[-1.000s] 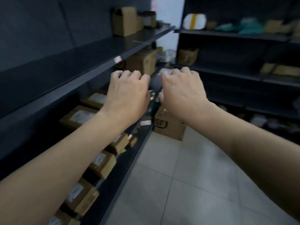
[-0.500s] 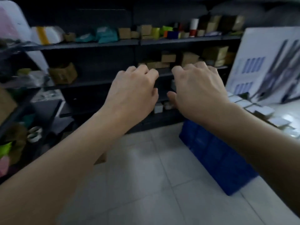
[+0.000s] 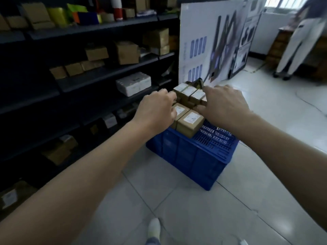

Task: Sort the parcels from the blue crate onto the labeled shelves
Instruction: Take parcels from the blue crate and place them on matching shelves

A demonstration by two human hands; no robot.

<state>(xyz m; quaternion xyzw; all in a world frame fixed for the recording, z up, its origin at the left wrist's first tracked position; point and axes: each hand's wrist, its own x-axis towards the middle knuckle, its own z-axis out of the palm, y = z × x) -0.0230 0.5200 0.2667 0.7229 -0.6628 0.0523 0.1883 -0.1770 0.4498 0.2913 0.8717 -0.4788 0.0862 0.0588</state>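
- Head view: left hand (image 3: 155,110), fingers curled, beside brown cardboard parcels (image 3: 190,122) at blue plastic crate (image 3: 191,156); grip cannot be told.
- Right hand (image 3: 224,105): fingers bent downward, hidden; hold cannot be told.

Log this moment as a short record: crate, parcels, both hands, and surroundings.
crate: blue crate on tiled floor beside the dark shelves
parcels: brown labelled parcels grouped on the crate, near-right part bare
left hand: at the nearer parcels' left edge, fingers curled, grip unclear
right hand: over the parcels' right side, grip unclear
behind: white board leaning beyond the crate
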